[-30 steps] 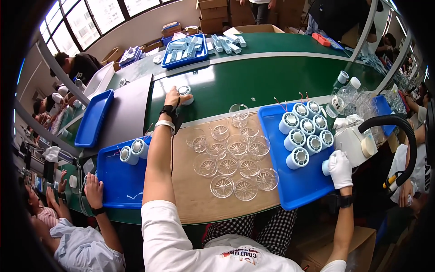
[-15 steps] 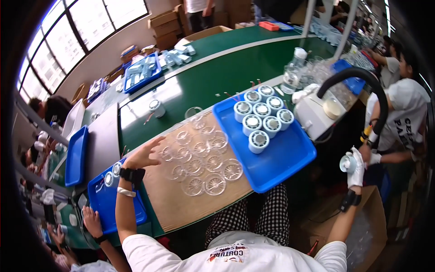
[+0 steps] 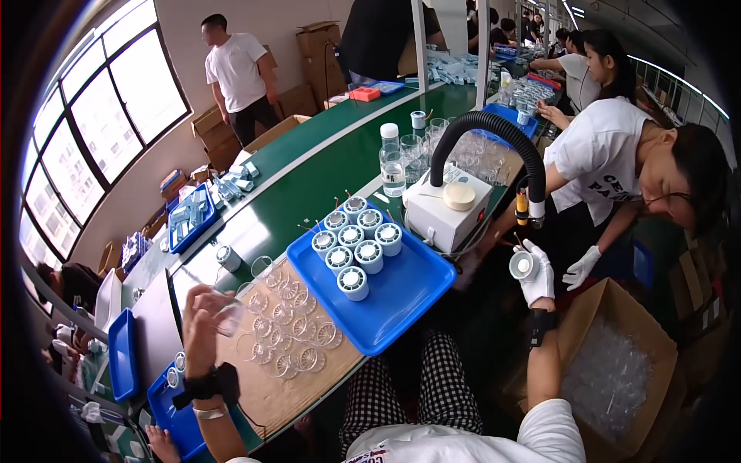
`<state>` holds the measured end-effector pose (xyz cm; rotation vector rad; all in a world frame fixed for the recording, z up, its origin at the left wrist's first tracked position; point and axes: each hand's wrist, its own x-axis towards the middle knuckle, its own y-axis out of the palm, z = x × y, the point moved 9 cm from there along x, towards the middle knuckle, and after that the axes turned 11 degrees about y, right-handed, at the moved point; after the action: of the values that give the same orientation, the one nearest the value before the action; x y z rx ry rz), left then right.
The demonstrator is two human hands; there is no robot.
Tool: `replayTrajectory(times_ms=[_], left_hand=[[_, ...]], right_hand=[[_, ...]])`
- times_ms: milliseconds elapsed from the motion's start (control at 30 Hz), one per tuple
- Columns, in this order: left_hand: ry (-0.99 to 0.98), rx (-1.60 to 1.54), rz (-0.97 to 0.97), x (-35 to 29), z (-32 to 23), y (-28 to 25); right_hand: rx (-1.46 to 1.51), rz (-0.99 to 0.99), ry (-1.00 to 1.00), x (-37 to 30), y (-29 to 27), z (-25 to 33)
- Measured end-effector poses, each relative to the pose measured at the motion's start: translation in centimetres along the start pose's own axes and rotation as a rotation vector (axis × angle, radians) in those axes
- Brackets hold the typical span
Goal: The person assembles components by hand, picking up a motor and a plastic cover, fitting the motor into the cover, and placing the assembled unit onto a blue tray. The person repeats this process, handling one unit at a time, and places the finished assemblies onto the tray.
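Note:
My left hand (image 3: 201, 320) is raised over the left edge of the cardboard sheet (image 3: 328, 390). Its fingers close on a clear plastic cup (image 3: 230, 316), blurred and partly covered by them. Held out to the right in my white-gloved right hand (image 3: 540, 287) is a light-blue round motor housing (image 3: 523, 267), its round end facing up. It sits just below the tip of a black flexible hose (image 3: 532, 185). Several clear round cups with spoked bases (image 3: 282, 315) stand on the cardboard. Several similar housings (image 3: 352, 282) are grouped on the blue tray (image 3: 401, 305).
A white box-shaped machine (image 3: 448, 208) carries the hose beside a clear bottle (image 3: 392, 166). An open carton of clear plastic pieces (image 3: 610, 386) stands low on the right. A co-worker (image 3: 610, 154) leans in close by my right hand. One lone housing (image 3: 228, 258) stands on the green table.
My view has swung right and up. The left hand, spread and without anything in it before, now holds a clear cup. The right hand has brought the housing under the hose tip.

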<state>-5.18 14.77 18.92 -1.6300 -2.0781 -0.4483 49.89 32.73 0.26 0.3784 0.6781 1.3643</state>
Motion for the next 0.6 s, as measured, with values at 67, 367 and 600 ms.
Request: replayTrajectory(times_ms=[67,367,600], left_hand=[[-0.196,-0.394,0.219,-1.8,1.1,11.2],[-1.064,-1.25,0.537,-8.1,9.8,45.0],[-0.615,-0.488,0.713,-3.3,13.9,54.8]], right_hand=[[0.281,-0.031,0.041,-0.7,-1.6,0.0],[0.496,0.086,0.237,-11.3,-6.6,-3.2],[0.387,-0.151,0.207,-14.1,-12.0,-5.6]])
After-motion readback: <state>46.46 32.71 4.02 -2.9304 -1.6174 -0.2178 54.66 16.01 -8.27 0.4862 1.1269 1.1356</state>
